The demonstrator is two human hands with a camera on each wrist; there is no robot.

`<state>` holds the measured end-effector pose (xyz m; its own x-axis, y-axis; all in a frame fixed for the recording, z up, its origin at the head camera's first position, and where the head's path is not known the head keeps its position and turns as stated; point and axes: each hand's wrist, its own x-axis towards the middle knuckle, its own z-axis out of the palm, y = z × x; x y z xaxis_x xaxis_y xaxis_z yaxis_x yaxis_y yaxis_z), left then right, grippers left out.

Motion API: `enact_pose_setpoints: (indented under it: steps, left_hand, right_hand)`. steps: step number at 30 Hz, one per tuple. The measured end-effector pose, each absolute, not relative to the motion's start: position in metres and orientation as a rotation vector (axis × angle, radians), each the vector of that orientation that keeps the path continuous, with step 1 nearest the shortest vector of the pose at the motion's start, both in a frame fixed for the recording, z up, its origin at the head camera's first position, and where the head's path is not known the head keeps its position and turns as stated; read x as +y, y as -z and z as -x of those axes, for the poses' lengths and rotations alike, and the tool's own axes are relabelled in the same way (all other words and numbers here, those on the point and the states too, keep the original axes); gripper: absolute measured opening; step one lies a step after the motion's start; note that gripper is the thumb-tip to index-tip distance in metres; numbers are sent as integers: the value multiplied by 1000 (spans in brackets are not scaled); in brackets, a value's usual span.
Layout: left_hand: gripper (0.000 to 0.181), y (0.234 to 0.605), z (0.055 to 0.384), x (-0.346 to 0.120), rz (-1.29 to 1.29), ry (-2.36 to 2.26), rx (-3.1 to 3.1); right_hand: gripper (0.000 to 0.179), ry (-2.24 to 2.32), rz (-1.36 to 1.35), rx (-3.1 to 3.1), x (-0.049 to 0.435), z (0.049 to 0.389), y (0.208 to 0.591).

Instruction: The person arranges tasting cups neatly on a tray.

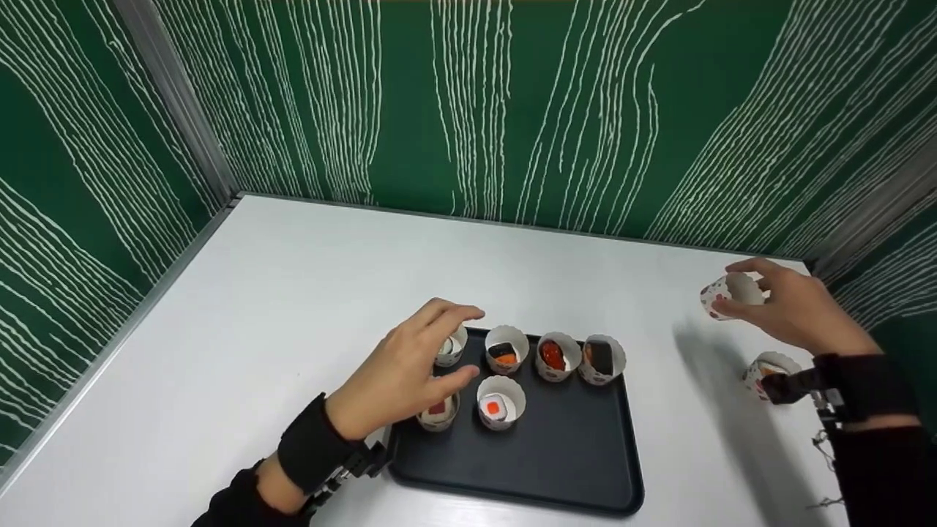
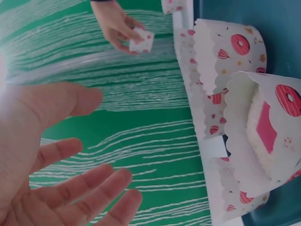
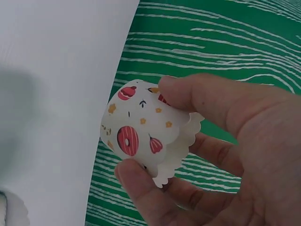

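Observation:
My right hand (image 1: 794, 304) grips a white paper baking cup (image 3: 138, 117) with printed doughnuts and flowers, thumb and fingers on its sides, raised over the table's right side. What lies inside that cup cannot be made out. Above the left part of a dark tray (image 1: 549, 461), my left hand (image 1: 399, 369) hovers with fingers spread and holds nothing. Beneath and beside it stand paper cups with toy sushi pieces: one with a red-centred piece (image 2: 266, 127), partly hidden in the head view, and one with an orange-centred piece (image 1: 496, 407).
Along the tray's back edge stand several more filled cups, including one with a black-and-orange piece (image 1: 504, 354) and one with a red piece (image 1: 553, 356). Another filled cup (image 1: 772, 366) sits on the white table (image 1: 307, 278), below the right wrist. Green white-streaked panels (image 1: 542, 110) enclose the table.

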<state>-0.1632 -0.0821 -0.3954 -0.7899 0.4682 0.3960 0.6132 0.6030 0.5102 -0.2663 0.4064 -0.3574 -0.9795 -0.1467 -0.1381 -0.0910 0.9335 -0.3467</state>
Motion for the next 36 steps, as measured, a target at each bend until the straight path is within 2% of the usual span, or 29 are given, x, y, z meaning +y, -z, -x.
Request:
enact_pose_setpoints:
  steps: [8,29,36]
  left_hand:
    - [59,393,168,-73,890,983,-2607]
    - [55,389,175,-35,1016,1011,-2556]
    - [57,389,175,-23,1069,1045,-2548]
  right_hand:
    - [80,605,296,2978,372,256,356]
    - [60,887,507,2989,305,203,358]
    - [60,920,575,2985,288,188,357]
